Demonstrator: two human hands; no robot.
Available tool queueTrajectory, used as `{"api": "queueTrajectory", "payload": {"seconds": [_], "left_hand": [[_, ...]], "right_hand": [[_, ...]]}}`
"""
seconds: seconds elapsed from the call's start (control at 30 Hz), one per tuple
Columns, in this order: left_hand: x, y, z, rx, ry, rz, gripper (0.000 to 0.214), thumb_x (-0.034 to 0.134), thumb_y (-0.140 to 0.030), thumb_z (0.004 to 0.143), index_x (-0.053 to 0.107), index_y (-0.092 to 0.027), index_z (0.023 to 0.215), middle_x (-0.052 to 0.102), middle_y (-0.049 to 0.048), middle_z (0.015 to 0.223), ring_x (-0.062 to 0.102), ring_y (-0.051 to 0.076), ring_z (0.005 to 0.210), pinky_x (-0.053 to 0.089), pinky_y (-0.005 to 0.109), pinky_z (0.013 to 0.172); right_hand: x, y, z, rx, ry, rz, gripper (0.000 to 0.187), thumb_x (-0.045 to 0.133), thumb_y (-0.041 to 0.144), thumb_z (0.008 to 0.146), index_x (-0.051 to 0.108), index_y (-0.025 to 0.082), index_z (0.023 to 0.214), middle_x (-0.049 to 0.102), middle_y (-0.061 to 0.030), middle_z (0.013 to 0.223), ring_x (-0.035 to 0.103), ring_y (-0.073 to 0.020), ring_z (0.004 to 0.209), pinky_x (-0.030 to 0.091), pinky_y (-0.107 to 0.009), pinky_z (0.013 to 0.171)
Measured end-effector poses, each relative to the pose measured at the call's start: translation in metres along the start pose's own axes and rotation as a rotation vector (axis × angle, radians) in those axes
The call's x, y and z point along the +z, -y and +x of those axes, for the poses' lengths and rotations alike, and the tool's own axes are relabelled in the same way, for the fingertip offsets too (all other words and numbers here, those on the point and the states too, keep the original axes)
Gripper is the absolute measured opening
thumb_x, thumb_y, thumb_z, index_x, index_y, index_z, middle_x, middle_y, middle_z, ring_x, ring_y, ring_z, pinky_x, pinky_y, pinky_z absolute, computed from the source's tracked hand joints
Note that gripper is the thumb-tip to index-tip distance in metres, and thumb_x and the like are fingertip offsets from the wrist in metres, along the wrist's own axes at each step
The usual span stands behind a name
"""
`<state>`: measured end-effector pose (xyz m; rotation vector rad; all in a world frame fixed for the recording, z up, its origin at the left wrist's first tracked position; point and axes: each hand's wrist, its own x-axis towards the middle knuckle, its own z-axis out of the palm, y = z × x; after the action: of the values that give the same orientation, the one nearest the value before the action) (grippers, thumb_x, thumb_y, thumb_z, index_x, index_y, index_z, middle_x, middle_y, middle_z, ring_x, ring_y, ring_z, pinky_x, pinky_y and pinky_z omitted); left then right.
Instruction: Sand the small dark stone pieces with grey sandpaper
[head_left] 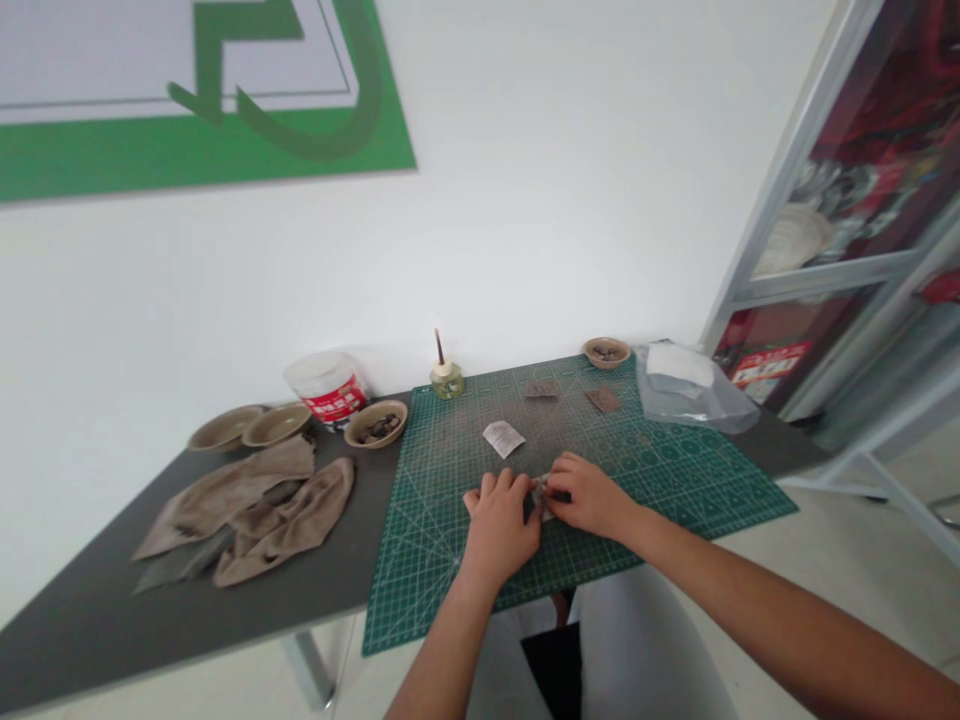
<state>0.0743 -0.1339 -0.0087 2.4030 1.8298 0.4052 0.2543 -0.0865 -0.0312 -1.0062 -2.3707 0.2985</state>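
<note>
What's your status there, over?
Left hand, right hand both pinching small greyish piece. Green mat beneath. Pale patch just beyond, nothing visibly blocking.

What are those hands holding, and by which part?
The left hand and right hand together pinch a small greyish piece; they cover most of it, so which part cannot be told.

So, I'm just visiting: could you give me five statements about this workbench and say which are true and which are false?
1. The left hand and right hand hold a small pale piece over the cutting mat. True.
2. The crumpled brown cloth lies on the cutting mat. False: the cloth lies on the dark tabletop.
3. A thin brown stick rises from the small bottle. True.
4. The white tub stands right of the small bottle. False: the tub is on the bottle's left in the picture.
5. The bowl beside the plastic bag holds dark bits. True.
</note>
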Motion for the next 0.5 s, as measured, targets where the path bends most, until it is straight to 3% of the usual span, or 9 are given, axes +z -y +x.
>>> {"api": "queueTrajectory", "payload": {"seconds": [0.23,0.37,0.5], "left_hand": [[0.0010,-0.0012,0.0003,-0.018,-0.015,0.014,0.020,0.050,-0.034,0.087,0.059,-0.028,0.103,0.056,0.0065,0.105,0.045,0.029,0.103,0.031,0.041,0.079],[-0.0015,-0.0036,0.0007,-0.045,0.007,0.023,0.021,0.051,-0.034,0.086,0.059,-0.028,0.105,0.055,0.0072,0.107,0.044,0.029,0.104,0.032,0.041,0.081],[-0.0023,-0.0055,0.0004,-0.043,-0.007,0.024,0.021,0.050,-0.035,0.087,0.059,-0.029,0.105,0.054,0.0072,0.113,0.044,0.029,0.107,0.032,0.042,0.083]], "right_hand": [[0.0021,0.0011,0.0002,-0.004,0.014,-0.012,0.009,0.064,0.016,0.081,0.063,0.019,0.072,0.055,-0.0019,0.077,0.050,-0.0189,0.084,0.041,-0.032,0.079],[0.0022,0.0009,-0.0031,0.078,-0.055,-0.022,0.012,0.063,0.016,0.081,0.061,0.019,0.070,0.054,-0.0024,0.077,0.050,-0.0196,0.086,0.042,-0.033,0.079],[0.0041,0.0029,-0.0046,0.032,-0.043,0.012,0.010,0.062,0.017,0.083,0.063,0.019,0.073,0.057,-0.0031,0.078,0.051,-0.0198,0.086,0.043,-0.033,0.080]]}}
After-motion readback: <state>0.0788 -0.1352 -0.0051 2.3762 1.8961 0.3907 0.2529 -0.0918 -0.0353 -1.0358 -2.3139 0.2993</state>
